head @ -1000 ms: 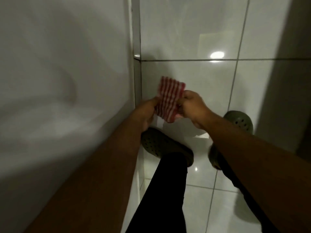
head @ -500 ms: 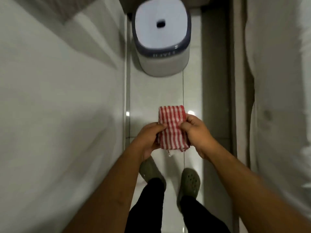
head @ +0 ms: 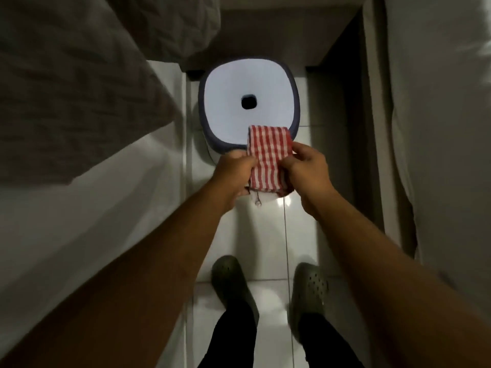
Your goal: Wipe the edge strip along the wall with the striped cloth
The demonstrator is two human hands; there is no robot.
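Observation:
A folded red-and-white striped cloth [head: 268,159] is held in front of me over the floor. My left hand [head: 233,172] pinches its left edge and my right hand [head: 308,168] pinches its right edge. A loose thread hangs from the cloth's lower left corner. A pale edge strip [head: 376,144] runs along the foot of the white wall on the right, well to the right of both hands. Nothing touches the strip.
A white stool with a dark rim and a centre hole [head: 248,102] stands on the tiled floor just beyond the cloth. A bed edge with grey bedding [head: 79,83] fills the left side. My feet in green clogs [head: 231,282] stand on the narrow floor [head: 273,235].
The view has swung from the tiled floor and bed side to the narrow aisle, and the stool now sits closer, right behind the cloth. Both hands have kept hold of the cloth.

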